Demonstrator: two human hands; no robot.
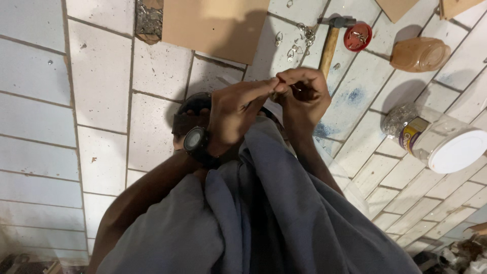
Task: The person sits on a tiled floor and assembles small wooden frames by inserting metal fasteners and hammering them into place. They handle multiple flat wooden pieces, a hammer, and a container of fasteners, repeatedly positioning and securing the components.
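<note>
Left hand (236,114) and right hand (300,96) pinched together on small hidden item, above hammer (331,40)

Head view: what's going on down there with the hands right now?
A person crouches over a white tiled floor, both hands together above the knee. The left hand, with a black watch on its wrist, meets the right hand, pinching something too small to identify. A wooden-handled hammer, a red lid, loose metal bits and two plastic jars lie beyond.
</note>
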